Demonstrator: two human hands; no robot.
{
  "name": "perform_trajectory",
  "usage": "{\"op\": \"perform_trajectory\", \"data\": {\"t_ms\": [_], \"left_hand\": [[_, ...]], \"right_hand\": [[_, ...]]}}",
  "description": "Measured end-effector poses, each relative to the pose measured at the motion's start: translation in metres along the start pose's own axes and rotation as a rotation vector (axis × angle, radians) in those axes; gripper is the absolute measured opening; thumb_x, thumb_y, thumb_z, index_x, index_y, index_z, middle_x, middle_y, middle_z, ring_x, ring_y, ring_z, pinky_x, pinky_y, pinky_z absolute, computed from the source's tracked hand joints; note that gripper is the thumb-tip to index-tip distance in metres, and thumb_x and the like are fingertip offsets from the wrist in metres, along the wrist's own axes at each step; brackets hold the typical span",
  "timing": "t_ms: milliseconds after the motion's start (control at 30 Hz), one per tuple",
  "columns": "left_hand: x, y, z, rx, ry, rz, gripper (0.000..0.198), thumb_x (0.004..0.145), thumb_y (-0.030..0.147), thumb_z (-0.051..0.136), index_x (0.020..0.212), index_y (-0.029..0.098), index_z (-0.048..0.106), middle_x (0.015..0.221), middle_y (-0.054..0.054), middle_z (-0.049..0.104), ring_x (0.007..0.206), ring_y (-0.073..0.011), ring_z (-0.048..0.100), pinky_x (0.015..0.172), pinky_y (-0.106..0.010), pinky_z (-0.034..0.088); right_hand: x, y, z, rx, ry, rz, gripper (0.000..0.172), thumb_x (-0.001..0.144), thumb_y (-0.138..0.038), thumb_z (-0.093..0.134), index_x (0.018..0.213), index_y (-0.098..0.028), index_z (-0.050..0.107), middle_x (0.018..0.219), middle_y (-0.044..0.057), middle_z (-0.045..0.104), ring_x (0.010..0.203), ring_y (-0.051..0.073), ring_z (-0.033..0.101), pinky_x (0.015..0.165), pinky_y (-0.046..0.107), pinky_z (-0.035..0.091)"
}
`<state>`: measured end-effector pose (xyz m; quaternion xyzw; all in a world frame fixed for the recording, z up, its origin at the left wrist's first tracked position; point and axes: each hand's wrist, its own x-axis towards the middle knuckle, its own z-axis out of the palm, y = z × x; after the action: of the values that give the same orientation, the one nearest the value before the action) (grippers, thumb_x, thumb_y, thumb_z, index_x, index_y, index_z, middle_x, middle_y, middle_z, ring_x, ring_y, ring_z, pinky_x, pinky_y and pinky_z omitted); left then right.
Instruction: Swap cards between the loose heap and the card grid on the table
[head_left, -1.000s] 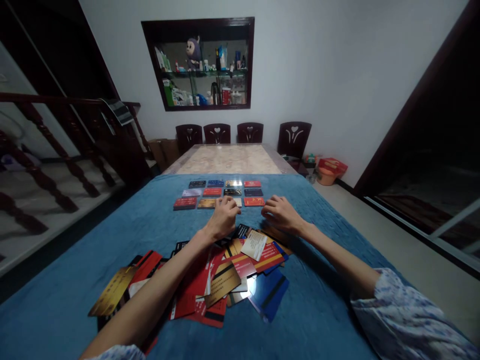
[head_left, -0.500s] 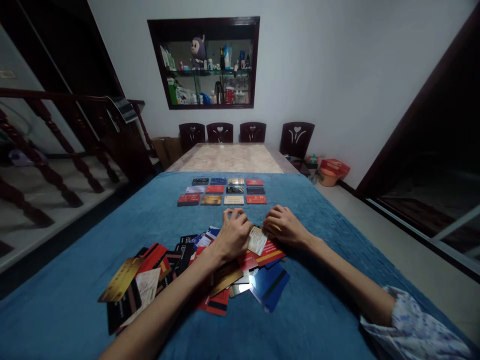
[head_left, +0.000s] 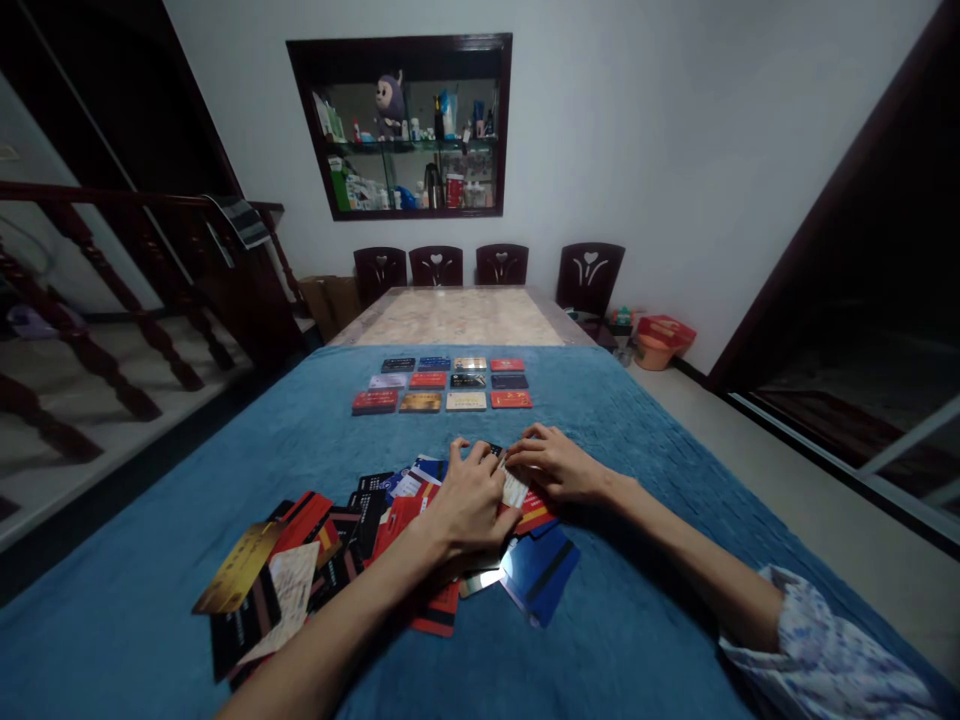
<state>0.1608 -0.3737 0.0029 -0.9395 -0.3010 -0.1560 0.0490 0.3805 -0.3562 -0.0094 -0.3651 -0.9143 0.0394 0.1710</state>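
Note:
A loose pile of plastic cards [head_left: 337,545], red, black, gold and blue, lies on the blue cloth [head_left: 637,620] in front of me. My left hand [head_left: 469,497] rests on top of the pile with its fingers stretched forward and apart. My right hand [head_left: 561,466] sits just to its right, fingers curled together on the edge of a white card [head_left: 515,489] that lies between the two hands. Farther out, a neat grid of cards [head_left: 442,384] is laid in three rows on the cloth.
Beyond the cloth the table's marble top [head_left: 457,318] shows, with several dark chairs [head_left: 589,275] behind it. A wall niche [head_left: 409,130] holds bottles and a plush toy. A wooden stair railing [head_left: 112,290] stands left; a red basin [head_left: 664,335] sits on the floor right.
Both hands have drawn back from the card grid onto the loose pile. The left hand, near the grid a second ago, now lies flat on the pile beside the white card.

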Motion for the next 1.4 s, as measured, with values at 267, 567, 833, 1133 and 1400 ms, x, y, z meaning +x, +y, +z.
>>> {"op": "perform_trajectory", "data": {"t_ms": [267, 567, 833, 1133, 1400], "left_hand": [[0.001, 0.002, 0.001, -0.008, -0.004, -0.092, 0.028, 0.086, 0.043, 0.061, 0.086, 0.017, 0.069, 0.096, -0.013, 0.066, 0.106, -0.0312, 0.051, 0.098, -0.057, 0.032], [0.002, -0.008, 0.009, -0.038, -0.035, -0.183, 0.026, 0.088, 0.041, 0.06, 0.083, 0.017, 0.068, 0.098, -0.012, 0.065, 0.104, -0.0304, 0.05, 0.091, -0.054, 0.036], [0.004, -0.012, 0.004, -0.015, -0.103, -0.153, 0.03, 0.091, 0.041, 0.058, 0.079, 0.016, 0.07, 0.092, -0.012, 0.066, 0.101, -0.0291, 0.052, 0.092, -0.051, 0.037], [0.004, -0.02, 0.008, 0.105, 0.02, 0.007, 0.03, 0.096, 0.026, 0.05, 0.076, 0.014, 0.069, 0.077, -0.01, 0.067, 0.085, -0.0232, 0.056, 0.083, -0.042, 0.038], [0.004, -0.033, 0.008, 0.096, 0.151, 0.013, 0.026, 0.097, 0.015, 0.045, 0.078, 0.015, 0.063, 0.075, -0.006, 0.066, 0.076, -0.0185, 0.056, 0.076, -0.035, 0.037]], "right_hand": [[0.002, 0.005, 0.002, -0.04, 0.008, -0.02, 0.027, 0.093, -0.02, 0.051, 0.114, -0.022, 0.069, 0.117, 0.009, 0.069, 0.103, 0.023, 0.049, 0.087, 0.039, 0.041], [-0.001, 0.009, -0.001, -0.058, -0.035, 0.016, 0.033, 0.092, -0.028, 0.055, 0.122, -0.021, 0.066, 0.12, 0.011, 0.065, 0.105, 0.026, 0.048, 0.088, 0.042, 0.041], [0.0, 0.01, -0.001, -0.013, -0.05, 0.037, 0.036, 0.092, -0.031, 0.055, 0.125, -0.021, 0.064, 0.12, 0.011, 0.064, 0.105, 0.026, 0.046, 0.091, 0.046, 0.042], [0.0, 0.013, -0.002, 0.008, 0.047, -0.06, 0.029, 0.095, -0.03, 0.052, 0.115, -0.018, 0.068, 0.108, 0.012, 0.068, 0.101, 0.024, 0.049, 0.09, 0.043, 0.044], [0.003, 0.022, 0.014, -0.042, 0.305, -0.085, 0.024, 0.094, -0.014, 0.05, 0.104, -0.02, 0.071, 0.083, 0.007, 0.07, 0.085, 0.021, 0.053, 0.076, 0.033, 0.045]]}}
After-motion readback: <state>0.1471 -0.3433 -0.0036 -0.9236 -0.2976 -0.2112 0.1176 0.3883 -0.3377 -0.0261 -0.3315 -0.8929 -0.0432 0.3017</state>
